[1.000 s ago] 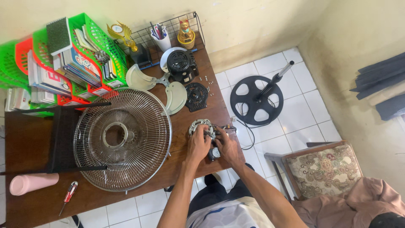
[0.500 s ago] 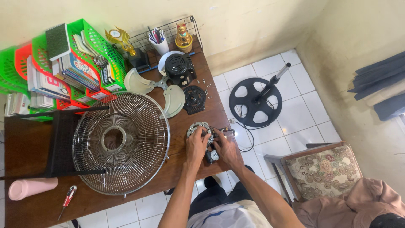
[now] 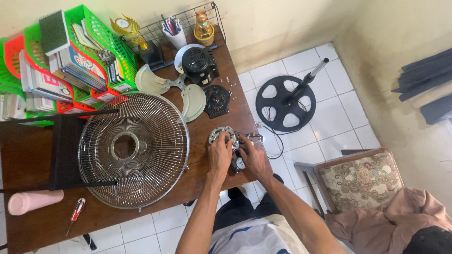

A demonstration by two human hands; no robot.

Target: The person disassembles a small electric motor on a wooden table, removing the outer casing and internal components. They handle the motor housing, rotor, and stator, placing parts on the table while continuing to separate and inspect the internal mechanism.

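Both hands, left hand (image 3: 220, 151) and right hand (image 3: 253, 157), closed around fan motor (image 3: 225, 137) at near table edge (image 3: 155, 207); beyond, wire guard (image 3: 134, 149), blade (image 3: 181, 91), black housing (image 3: 197, 63) already off; stand (image 3: 286, 102) apart on floor.

Two hands work at the table edge, the left hand (image 3: 220, 153) and the right hand (image 3: 254, 157), both closed on one round fan motor (image 3: 223, 136). Left of the left hand lies one wire fan guard (image 3: 134, 149). Beyond the hands sit one pale fan blade (image 3: 181, 91) (three lobes), one black motor housing (image 3: 197, 63) and one black round plate (image 3: 216, 100). Far left of the hands: one red-handled screwdriver (image 3: 75, 214), one pink cylinder (image 3: 34, 201). Right of the hands stands one round black fan base (image 3: 282, 102), and one cushioned chair (image 3: 360, 181).
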